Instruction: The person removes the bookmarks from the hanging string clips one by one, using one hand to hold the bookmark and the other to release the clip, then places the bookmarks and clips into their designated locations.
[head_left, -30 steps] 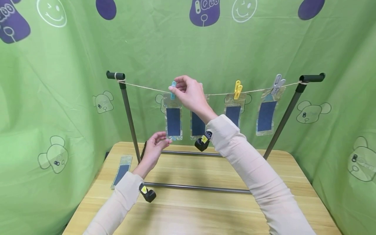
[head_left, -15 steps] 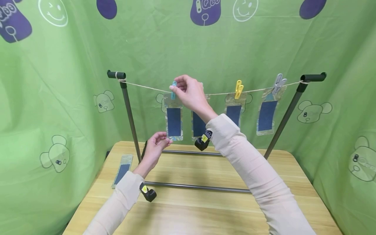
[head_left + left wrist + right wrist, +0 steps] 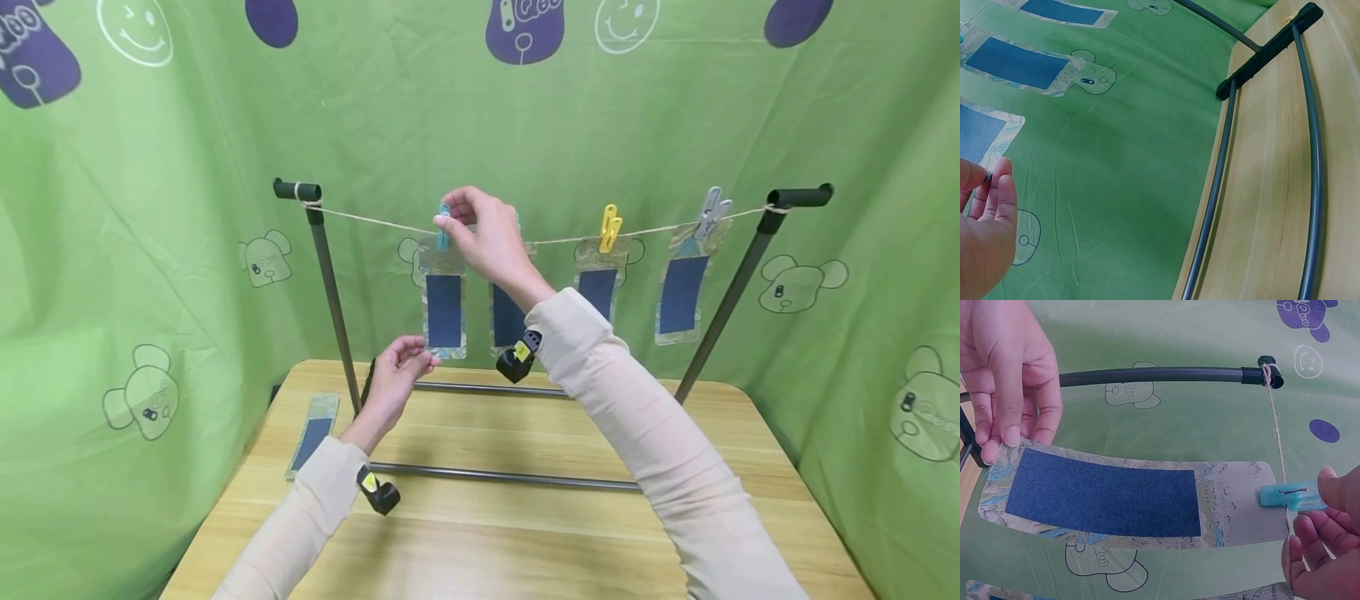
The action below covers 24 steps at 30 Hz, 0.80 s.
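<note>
While green printed curtain (image 3: 360,125) hangs behind, pale wood-grain desk (image 3: 480,550) carries frame of dark metal tubes (image 3: 336,308). Thin beige cord (image 3: 375,222) spans its posts. Leftmost patterned card with dark-blue panel (image 3: 443,310) at cord; three similar hanging cards (image 3: 681,296) to right, another loose card (image 3: 312,437) on desk at left. Left hand (image 3: 393,379) pinches leftmost card's lower corner; right hand (image 3: 491,233) pinches turquoise plastic clip (image 3: 1291,495) at its top edge.

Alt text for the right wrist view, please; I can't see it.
The right grip pinches a teal clip on a string, at one end of a patterned card; the left grip holds a corner at the other end. A dark blue panel covers much of the card, before green printed cloth.
</note>
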Tool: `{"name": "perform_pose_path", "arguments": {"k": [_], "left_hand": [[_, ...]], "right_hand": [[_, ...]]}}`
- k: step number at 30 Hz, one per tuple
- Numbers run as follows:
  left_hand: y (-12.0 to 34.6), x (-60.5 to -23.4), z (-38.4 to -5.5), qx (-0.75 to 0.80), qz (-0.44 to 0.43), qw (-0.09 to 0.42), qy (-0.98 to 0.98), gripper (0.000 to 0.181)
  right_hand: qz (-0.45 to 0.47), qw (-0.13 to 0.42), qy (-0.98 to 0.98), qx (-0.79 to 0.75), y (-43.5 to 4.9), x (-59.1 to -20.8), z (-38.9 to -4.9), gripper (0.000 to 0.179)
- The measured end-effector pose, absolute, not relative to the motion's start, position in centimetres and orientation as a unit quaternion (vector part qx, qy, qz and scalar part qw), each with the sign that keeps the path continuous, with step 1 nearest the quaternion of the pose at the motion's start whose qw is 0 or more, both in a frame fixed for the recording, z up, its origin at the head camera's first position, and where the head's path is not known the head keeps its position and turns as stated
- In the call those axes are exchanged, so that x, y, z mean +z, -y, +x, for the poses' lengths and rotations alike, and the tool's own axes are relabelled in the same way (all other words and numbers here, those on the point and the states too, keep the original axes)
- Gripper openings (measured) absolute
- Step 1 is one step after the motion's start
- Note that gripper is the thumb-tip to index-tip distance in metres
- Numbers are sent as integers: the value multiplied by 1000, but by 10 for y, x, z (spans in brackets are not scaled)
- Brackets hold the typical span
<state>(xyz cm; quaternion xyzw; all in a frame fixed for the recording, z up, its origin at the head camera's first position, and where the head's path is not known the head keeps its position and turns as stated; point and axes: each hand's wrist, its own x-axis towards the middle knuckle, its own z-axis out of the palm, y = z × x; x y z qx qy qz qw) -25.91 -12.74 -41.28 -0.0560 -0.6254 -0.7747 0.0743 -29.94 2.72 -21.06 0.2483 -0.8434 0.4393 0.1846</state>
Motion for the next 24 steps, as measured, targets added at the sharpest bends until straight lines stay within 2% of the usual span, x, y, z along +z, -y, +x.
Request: {"name": "perform_pose_path", "arguments": {"k": [24], "left_hand": [[128,-412,-258,-766,-52,80,636,24]], "right_hand": [[245,228,823,460,-27,-204,-297,24]]}}
